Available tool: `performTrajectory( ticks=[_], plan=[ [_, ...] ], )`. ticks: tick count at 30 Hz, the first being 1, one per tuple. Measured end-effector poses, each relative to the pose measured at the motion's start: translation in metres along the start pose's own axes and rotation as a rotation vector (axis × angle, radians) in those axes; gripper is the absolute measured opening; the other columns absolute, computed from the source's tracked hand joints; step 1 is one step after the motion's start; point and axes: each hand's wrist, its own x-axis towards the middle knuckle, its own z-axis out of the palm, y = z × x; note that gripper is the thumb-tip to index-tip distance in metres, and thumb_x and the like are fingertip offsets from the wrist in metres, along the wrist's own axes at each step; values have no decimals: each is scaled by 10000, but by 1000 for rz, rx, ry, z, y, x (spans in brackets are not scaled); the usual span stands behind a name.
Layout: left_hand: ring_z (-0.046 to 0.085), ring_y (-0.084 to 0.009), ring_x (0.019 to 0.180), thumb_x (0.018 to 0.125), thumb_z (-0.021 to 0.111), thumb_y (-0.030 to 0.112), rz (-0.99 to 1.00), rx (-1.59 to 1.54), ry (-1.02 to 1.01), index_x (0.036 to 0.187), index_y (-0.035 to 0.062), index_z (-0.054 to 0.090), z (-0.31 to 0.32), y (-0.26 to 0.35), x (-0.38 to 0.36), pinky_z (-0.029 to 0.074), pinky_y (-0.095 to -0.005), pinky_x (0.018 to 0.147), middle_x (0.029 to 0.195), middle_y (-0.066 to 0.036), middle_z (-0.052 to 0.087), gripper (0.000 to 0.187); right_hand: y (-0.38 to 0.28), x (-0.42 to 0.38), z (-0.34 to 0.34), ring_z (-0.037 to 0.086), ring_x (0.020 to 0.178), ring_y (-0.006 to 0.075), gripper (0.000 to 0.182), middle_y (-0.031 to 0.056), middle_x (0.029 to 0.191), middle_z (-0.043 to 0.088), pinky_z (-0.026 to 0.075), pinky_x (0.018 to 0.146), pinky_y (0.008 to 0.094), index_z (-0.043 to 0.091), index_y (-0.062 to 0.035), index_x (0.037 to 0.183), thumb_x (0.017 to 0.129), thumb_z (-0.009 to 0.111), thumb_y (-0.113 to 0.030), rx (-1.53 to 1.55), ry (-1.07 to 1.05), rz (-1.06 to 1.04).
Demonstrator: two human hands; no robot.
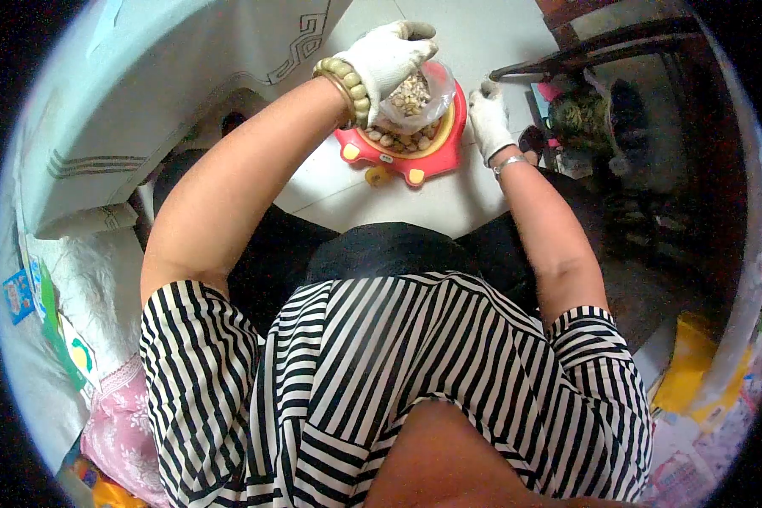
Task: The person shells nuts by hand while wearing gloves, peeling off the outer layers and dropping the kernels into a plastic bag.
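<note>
Pale pieces (411,95), small and cream to tan, lie in a shiny clear plastic bag (442,91) over rounded brown pieces (391,140) in a red-and-yellow tray (444,157). The gloved left hand (389,55) curls at the bag, the gloved right hand (489,117) is beside the tray; whether either grips anything, I cannot tell.

White gloves (389,57), red-and-yellow tray (436,166), black-and-white striped shirt (372,339), pink floral cloth (125,427)
</note>
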Motion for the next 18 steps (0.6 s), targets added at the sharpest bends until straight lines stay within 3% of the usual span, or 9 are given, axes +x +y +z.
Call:
performTrajectory(
  ticks=[1,4,6,7,10,14,16,18],
  plan=[
    [558,-160,1017,901,566,268,67,80,33,1225,1,534,1,2,1,435,-292,921,1125,-107,602,422,17,1,2,580,1024,264,342,177,1083,616,434,905,350,544,10,1128,822,549,-143,-5,-4,-6],
    [545,-168,1046,900,556,269,152,214,40,1219,14,542,-1,13,-1,422,-289,938,1137,-112,591,409,44,-1,6,625,914,356,332,223,947,648,476,839,418,615,-24,1019,830,520,-279,-414,-571,81],
    [582,-282,1063,862,531,332,245,192,37,1139,29,598,1,20,-5,436,-340,931,1110,-180,621,416,34,-23,7,607,958,369,380,228,993,634,471,852,430,629,-23,988,829,505,-345,-770,-664,-108],
    [582,-282,1063,862,531,332,245,193,39,1139,29,598,2,25,-6,436,-340,931,1110,-180,621,416,29,-29,11,600,994,349,382,210,1026,633,469,861,432,626,-34,1009,829,509,-351,-900,-753,-124],
    [595,-276,1041,862,530,336,329,282,61,1117,39,611,3,38,-14,447,-341,916,1087,-176,631,400,38,-37,35,611,996,331,377,184,1074,631,461,866,454,610,-84,1097,840,499,-336,-1011,-836,-313],
    [608,-269,1009,858,533,333,262,199,55,1098,39,619,3,49,-25,455,-341,900,1059,-169,640,389,37,-44,46,593,1051,305,374,149,1157,607,438,898,469,593,-106,1144,843,498,-307,-1232,-771,-279],
    [547,-151,1032,892,565,270,112,96,-30,1187,8,561,3,47,-24,424,-283,930,1119,-98,599,395,60,-41,53,562,1080,341,449,138,1216,569,427,897,506,515,-107,1250,857,496,-322,-1309,-773,-378],
    [549,-143,1023,893,560,257,98,84,-17,1179,-3,562,3,46,-26,428,-278,923,1109,-93,602,387,69,-42,60,555,1096,320,473,152,1208,571,419,927,469,484,-106,1282,842,496,-281,-1310,-691,-472]
  ],
)
